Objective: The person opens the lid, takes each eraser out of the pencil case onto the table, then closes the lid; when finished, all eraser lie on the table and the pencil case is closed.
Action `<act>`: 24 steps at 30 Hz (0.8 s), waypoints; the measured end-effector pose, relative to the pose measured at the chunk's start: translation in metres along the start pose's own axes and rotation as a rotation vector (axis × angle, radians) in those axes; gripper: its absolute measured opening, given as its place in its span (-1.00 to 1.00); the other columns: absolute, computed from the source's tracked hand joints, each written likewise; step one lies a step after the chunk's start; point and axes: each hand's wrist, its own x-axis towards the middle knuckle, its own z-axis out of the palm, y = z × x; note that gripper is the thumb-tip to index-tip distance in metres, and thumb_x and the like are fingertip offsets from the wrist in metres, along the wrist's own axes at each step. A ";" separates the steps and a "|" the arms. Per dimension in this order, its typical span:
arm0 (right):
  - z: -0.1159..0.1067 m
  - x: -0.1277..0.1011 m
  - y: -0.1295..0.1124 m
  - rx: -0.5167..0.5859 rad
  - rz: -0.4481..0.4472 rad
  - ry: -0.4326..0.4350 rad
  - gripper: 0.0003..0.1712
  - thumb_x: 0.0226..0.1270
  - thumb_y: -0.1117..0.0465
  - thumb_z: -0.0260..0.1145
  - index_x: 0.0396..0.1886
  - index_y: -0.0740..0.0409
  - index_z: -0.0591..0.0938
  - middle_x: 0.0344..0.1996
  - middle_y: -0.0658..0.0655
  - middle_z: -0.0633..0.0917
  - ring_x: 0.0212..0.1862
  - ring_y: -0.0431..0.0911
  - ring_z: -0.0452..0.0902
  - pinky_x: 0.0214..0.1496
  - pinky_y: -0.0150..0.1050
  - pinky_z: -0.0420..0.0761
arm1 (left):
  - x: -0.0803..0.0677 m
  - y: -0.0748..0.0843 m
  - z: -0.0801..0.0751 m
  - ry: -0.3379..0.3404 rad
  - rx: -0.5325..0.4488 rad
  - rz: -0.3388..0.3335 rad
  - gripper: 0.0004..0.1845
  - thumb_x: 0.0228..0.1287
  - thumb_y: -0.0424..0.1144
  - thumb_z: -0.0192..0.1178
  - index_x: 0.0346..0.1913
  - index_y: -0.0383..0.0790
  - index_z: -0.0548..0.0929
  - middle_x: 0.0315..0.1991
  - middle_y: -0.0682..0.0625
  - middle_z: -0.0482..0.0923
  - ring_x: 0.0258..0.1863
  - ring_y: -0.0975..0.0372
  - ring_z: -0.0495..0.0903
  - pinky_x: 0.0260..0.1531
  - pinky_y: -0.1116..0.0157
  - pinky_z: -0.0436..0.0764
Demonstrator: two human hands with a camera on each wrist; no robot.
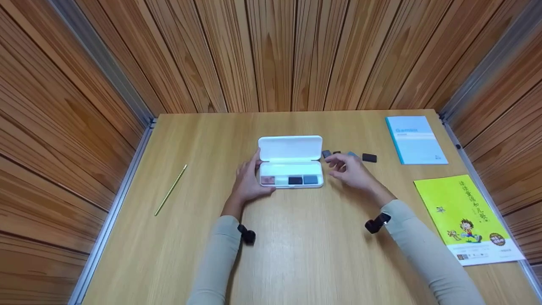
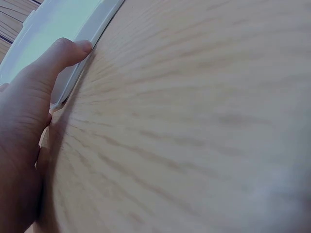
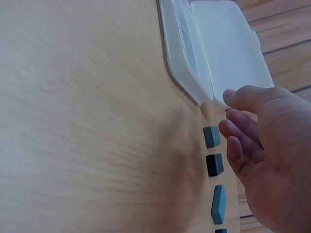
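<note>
A wooden table [image 1: 305,262] was enclosed by wood-panelled walls [image 1: 271,55], and a metal rail [image 1: 114,216] was seen along its left edge. A thin gold-coloured stick [image 1: 171,190] was laid aslant on the left part of the table. Near the right edge, a white-and-blue book [image 1: 417,140] was placed towards the back, and a yellow-green book [image 1: 461,212] with a cartoon figure on its cover was set nearer the front.

Both forearms were covered by pale sleeves [image 1: 216,258] and were reached forward over the table, with a small black device [image 1: 247,235] worn at each wrist. By the left hand [image 1: 247,182], the left end of a white case [image 1: 292,169] was gripped, the thumb being rested on its front rim and the fingers being placed along its left side. The right hand [image 1: 350,169] was held just off the case's right end, its fingers loosely bent, the thumb parted from them and nothing grasped.

The case was stood open at the middle of the table, its lid [image 1: 290,148] turned back to the rear. Along its front wall were held a pinkish block [image 1: 267,180] at the left, then a dark block [image 1: 295,180] and a blue-grey block [image 1: 310,179] side by side at the right. Outside, beyond the right hand, a grey block [image 3: 212,137], a small dark block [image 3: 214,165], a bluish block [image 3: 218,205] and a black block [image 1: 369,158] were spread in a row.
</note>
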 end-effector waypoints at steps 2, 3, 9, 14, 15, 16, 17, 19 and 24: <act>0.003 -0.002 -0.006 -0.013 -0.013 -0.008 -0.53 0.60 0.33 0.44 0.43 0.19 0.70 0.15 0.30 0.78 0.13 0.12 0.68 0.12 -0.39 0.58 | 0.000 0.000 -0.001 0.004 0.003 0.014 0.48 -0.03 0.12 0.74 0.88 0.00 0.00 0.46 -0.15 0.58 0.47 -0.07 0.46 0.63 -0.22 0.19; 0.004 -0.003 -0.008 -0.013 -0.017 -0.014 -0.54 0.59 0.33 0.45 0.42 0.19 0.71 0.13 0.28 0.79 0.12 0.10 0.68 0.11 -0.38 0.59 | 0.000 0.000 -0.001 0.006 0.004 0.020 0.48 -0.03 0.12 0.74 0.88 -0.01 0.01 0.46 -0.15 0.58 0.47 -0.07 0.47 0.63 -0.23 0.19; 0.011 -0.007 -0.018 0.014 -0.037 -0.061 -0.54 0.59 0.34 0.44 0.42 0.19 0.71 0.10 0.28 0.81 0.05 0.06 0.67 0.04 -0.39 0.61 | 0.000 0.000 -0.001 0.006 0.004 0.023 0.49 -0.04 0.12 0.75 0.88 -0.01 0.00 0.46 -0.14 0.61 0.48 -0.06 0.48 0.69 -0.26 0.12; 0.016 -0.007 -0.018 0.028 -0.030 -0.097 -0.55 0.61 0.33 0.43 0.42 0.15 0.70 0.12 0.28 0.82 0.06 0.06 0.68 0.01 -0.39 0.64 | 0.001 0.000 -0.001 0.009 0.007 0.017 0.50 -0.05 0.11 0.76 0.88 0.01 0.00 0.44 -0.13 0.62 0.46 -0.04 0.49 0.70 -0.26 0.13; 0.016 -0.007 -0.017 0.027 -0.027 -0.101 -0.56 0.61 0.32 0.43 0.41 0.14 0.71 0.12 0.27 0.82 0.06 0.05 0.68 0.01 -0.39 0.64 | 0.001 -0.001 -0.001 0.007 0.007 0.014 0.50 -0.04 0.12 0.76 0.88 0.02 0.00 0.45 -0.12 0.62 0.46 -0.04 0.49 0.70 -0.25 0.13; 0.017 -0.007 -0.016 0.023 -0.026 -0.103 -0.56 0.62 0.32 0.43 0.41 0.14 0.71 0.12 0.26 0.82 0.06 0.05 0.68 0.01 -0.39 0.64 | 0.001 0.000 -0.001 0.006 0.005 0.012 0.50 -0.05 0.11 0.76 0.88 0.03 0.00 0.45 -0.11 0.62 0.47 -0.04 0.49 0.70 -0.25 0.13; 0.018 -0.007 -0.015 0.019 -0.028 -0.105 -0.56 0.62 0.32 0.43 0.41 0.14 0.71 0.11 0.26 0.83 0.06 0.05 0.69 0.02 -0.40 0.64 | 0.001 -0.001 -0.001 0.004 0.003 0.009 0.50 -0.04 0.12 0.76 0.88 0.04 -0.01 0.45 -0.11 0.61 0.47 -0.03 0.49 0.70 -0.24 0.13; 0.019 -0.008 -0.013 0.009 -0.031 -0.109 -0.57 0.62 0.32 0.42 0.41 0.13 0.71 0.11 0.25 0.83 0.07 0.05 0.69 0.04 -0.39 0.64 | 0.001 -0.001 -0.001 0.001 0.000 0.003 0.50 -0.03 0.12 0.76 0.89 0.05 -0.02 0.46 -0.10 0.60 0.48 -0.03 0.48 0.71 -0.24 0.12; 0.020 -0.010 -0.011 -0.014 -0.049 -0.123 -0.57 0.63 0.31 0.41 0.41 0.12 0.72 0.11 0.23 0.84 0.09 0.04 0.70 0.09 -0.38 0.63 | 0.000 0.001 0.000 0.001 0.003 0.003 0.49 -0.03 0.11 0.75 0.88 0.04 -0.01 0.47 -0.11 0.60 0.50 -0.04 0.48 0.73 -0.23 0.10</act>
